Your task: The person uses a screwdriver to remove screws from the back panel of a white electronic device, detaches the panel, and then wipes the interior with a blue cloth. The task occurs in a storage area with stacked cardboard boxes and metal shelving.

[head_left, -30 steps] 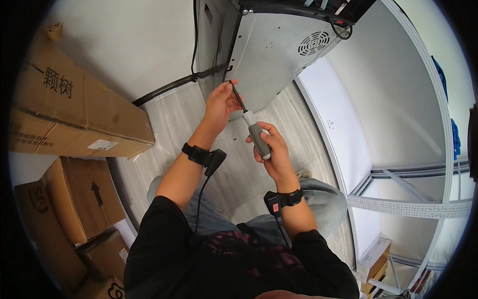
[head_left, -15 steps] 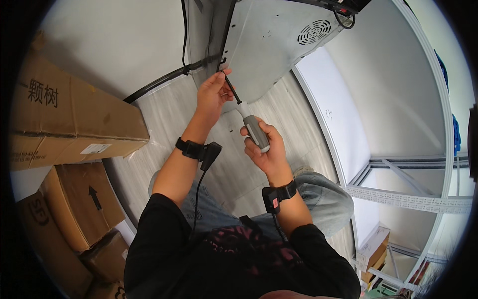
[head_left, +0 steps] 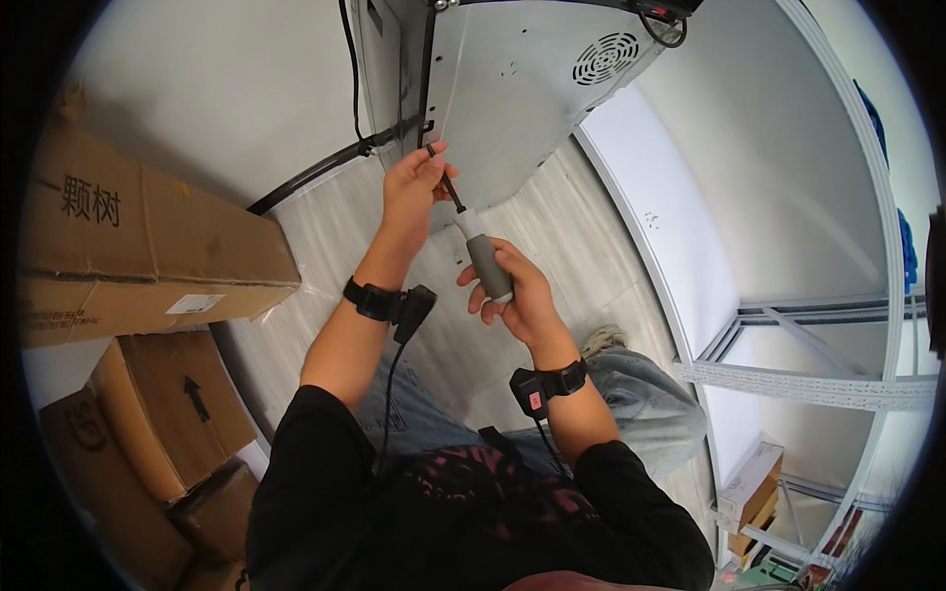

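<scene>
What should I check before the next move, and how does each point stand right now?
1. Right hand around the screwdriver's handle: ok.
2. Left hand steadying the shaft near its tip: ok.
3. Tip touching the grey metal panel: cannot tell.
4. Left wrist strap and right wrist strap in place: ok.
5. Left strap's cable clear of the screwdriver: ok.

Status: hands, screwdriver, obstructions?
Left hand pinching screwdriver shaft. Right hand around grey handle. Tip near vented metal panel, contact unclear. Left fingers partly cover shaft.
</scene>
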The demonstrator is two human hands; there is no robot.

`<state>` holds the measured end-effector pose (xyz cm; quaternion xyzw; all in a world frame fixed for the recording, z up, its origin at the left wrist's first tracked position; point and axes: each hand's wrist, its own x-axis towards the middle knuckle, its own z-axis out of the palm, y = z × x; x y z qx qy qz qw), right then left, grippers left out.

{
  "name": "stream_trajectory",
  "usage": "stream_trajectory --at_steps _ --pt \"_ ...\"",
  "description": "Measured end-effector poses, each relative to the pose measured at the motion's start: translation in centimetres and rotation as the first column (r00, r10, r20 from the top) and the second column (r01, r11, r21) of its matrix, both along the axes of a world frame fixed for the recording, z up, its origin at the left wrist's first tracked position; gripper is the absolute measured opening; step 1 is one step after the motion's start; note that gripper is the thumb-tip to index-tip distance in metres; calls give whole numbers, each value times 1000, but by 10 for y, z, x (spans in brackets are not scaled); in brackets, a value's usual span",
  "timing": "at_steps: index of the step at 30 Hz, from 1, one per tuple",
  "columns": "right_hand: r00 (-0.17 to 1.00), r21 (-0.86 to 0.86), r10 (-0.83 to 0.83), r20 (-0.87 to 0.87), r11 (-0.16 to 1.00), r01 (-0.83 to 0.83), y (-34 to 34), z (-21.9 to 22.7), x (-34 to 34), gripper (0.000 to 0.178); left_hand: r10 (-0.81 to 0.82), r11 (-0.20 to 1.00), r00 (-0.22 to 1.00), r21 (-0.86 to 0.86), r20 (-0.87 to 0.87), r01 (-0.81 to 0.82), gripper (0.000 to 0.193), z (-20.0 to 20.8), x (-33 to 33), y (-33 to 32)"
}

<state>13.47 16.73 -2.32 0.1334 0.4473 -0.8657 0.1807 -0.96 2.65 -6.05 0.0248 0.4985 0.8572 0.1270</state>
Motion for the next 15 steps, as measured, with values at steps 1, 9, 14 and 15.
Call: stream_trajectory --at_steps 1,9,14,15 --pt "998 115 -53 -34 992 57 -4 -5 1 41 12 1000 1000 -24 3 -12 25 5 4 2" --pt "925 585 -136 -355 739 333 -25 -29 5 45 12 996 999 -85 36 -9 23 17 4 -1" --pt "999 -196 -41 -35 980 33 -7 -9 7 42 -6 998 999 -59 54 9 24 15 0 -5" --pt "998 -147 -35 -49 989 27 -7 -15 6 40 -3 997 999 -73 48 6 24 16 0 -5"
